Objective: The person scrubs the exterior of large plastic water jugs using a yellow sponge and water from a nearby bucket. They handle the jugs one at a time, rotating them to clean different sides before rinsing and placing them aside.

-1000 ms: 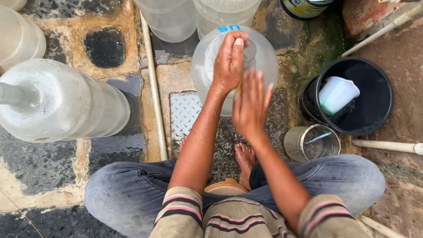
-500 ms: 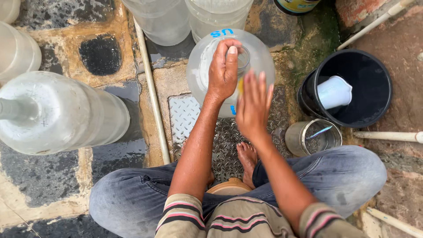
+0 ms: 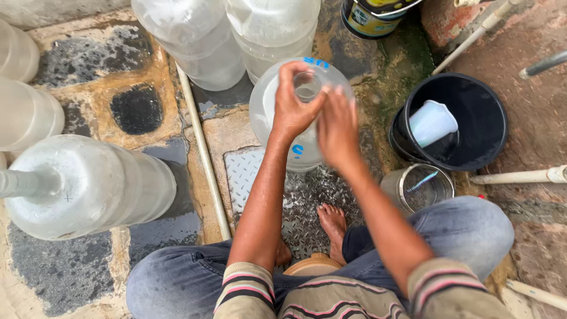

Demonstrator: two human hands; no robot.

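While the big clear water jug (image 3: 277,121) stood upright on the wet ground, just past the far edge of the metal grate (image 3: 277,195), we had both hands at its mouth. Its long axis ran straight up toward us, so the open neck (image 3: 308,88) faced the camera. Our left hand (image 3: 292,103) was curled around that neck, fingers closed on the rim. Our right hand (image 3: 336,127) hovered flat and open just beside the neck on its right, gripping nothing; it was blurred, so we could not tell whether it touched the jug. The left hand was the nearer one to the opening. The jug lay directly ahead of our knees, both arms reaching forward over the grate, where one bare foot (image 3: 333,221) rested. Two more jugs (image 3: 236,41) stood beyond it, and another lay on its side at the left (image 3: 94,183). To the right sat a black bucket (image 3: 484,142) holding a white scoop (image 3: 433,123), with a small metal tin (image 3: 419,188) near it.
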